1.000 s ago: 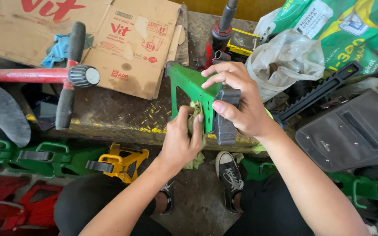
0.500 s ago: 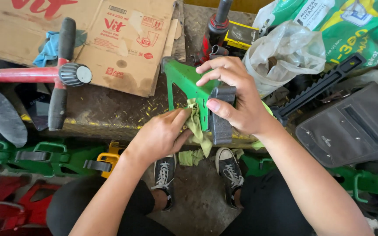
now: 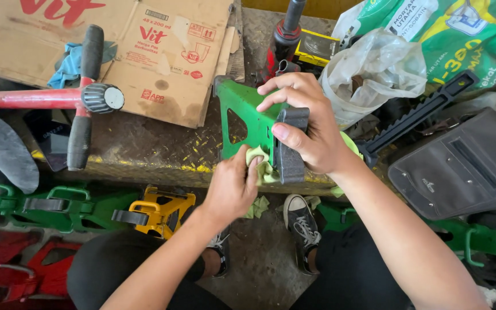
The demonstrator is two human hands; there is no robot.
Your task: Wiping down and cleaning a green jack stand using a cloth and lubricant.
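Leftmost, a red T-handle with black grips [image 3: 84, 97] lies over flattened cardboard [image 3: 162, 63] at the metal worktop [image 3: 144, 149]'s left end. Near the front edge, mid-worktop, left hand [image 3: 232, 186] has fingers curled tight, pinching a pale green rag [image 3: 259, 163] against the green stand [image 3: 248, 120]. Right hand [image 3: 308, 129] is clamped over the stand's dark grey pad [image 3: 289, 146], thumb on its face; a plastic bag [image 3: 374, 69] sits just behind.
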